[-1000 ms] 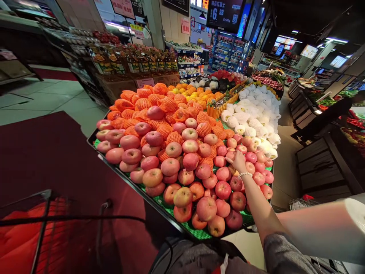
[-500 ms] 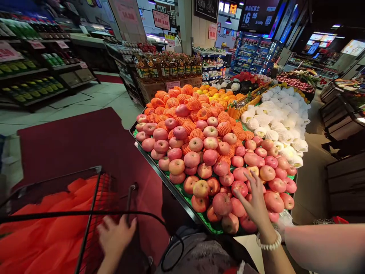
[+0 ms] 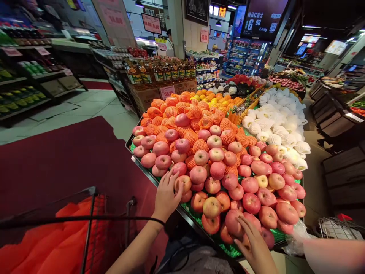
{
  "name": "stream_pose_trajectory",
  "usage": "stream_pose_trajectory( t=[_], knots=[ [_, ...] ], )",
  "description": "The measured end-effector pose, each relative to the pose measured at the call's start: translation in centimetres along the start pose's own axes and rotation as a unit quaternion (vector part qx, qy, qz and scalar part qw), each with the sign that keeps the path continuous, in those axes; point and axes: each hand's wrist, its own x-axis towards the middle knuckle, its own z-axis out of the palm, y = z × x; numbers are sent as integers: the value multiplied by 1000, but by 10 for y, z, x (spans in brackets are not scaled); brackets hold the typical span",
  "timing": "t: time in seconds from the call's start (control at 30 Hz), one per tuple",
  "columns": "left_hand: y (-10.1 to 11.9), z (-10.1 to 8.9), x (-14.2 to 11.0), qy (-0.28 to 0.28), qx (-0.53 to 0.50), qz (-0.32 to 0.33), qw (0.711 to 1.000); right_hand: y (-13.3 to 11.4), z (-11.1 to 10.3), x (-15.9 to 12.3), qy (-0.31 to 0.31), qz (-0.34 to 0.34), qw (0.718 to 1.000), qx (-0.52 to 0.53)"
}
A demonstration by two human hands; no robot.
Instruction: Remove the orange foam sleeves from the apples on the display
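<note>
A sloping display stand (image 3: 199,224) is heaped with several pink-red apples (image 3: 216,169). My left hand (image 3: 167,196) reaches up from the lower middle and lays its fingers around an apple (image 3: 184,183) at the near left of the pile. My right hand (image 3: 253,245) lies at the pile's front edge with spread fingers resting on an apple (image 3: 234,222); neither apple is lifted. Behind the apples lie fruit in orange foam nets (image 3: 196,114) and fruit in white foam nets (image 3: 273,121).
A black wire trolley (image 3: 88,228) holding an orange bag (image 3: 57,243) stands at lower left on a dark red carpet (image 3: 65,160). Shelves with bottles (image 3: 159,72) stand behind the fruit. Dark wooden stands (image 3: 342,167) line the right aisle. A white plastic bag (image 3: 296,238) hangs at the stand's front right.
My left hand has left the trolley and reached up to the near-left apples. My right hand has drawn back and down to the front edge of the pile. The camera has turned slightly.
</note>
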Motion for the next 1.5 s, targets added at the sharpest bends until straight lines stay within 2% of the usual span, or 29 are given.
stream_pose_trajectory(
  t=[0.17,0.27,0.33,0.47,0.57,0.67,0.77,0.83,0.93,1.0,1.1,1.23,1.37,1.5],
  knots=[
    [-33,-2,56,-36,-41,58,997,-5,5,2,30,85,996,-9],
    [-45,-7,86,-69,-61,91,992,-14,21,-2,54,119,991,-21],
    [-51,-10,96,-97,-81,120,985,-23,37,-6,84,139,986,-39],
    [-62,-12,88,-167,-129,199,957,-45,70,-14,168,203,960,-98],
    [-74,-10,71,-220,-144,255,930,-58,83,-18,147,249,952,-105],
    [-89,-5,61,-255,-146,317,902,-70,84,-17,141,291,941,-98],
    [-99,2,59,-276,-140,353,883,-83,75,-4,166,310,930,-107],
    [-101,4,59,-298,-134,355,876,-93,64,14,185,297,930,-115],
    [-97,4,62,-352,-124,327,868,-106,38,56,225,266,930,-118],
    [-93,2,65,-393,-120,295,862,-109,20,92,231,239,937,-105],
    [-85,-2,73,-452,-112,244,850,-105,1,148,164,230,950,-135],
    [-76,-5,83,-507,-99,188,836,-84,-4,205,102,222,958,-153],
    [-71,-5,87,-529,-89,166,827,-57,-14,221,72,216,962,-151],
    [-68,-5,84,-526,-59,167,832,-29,-41,212,100,211,961,-148]
  ],
)
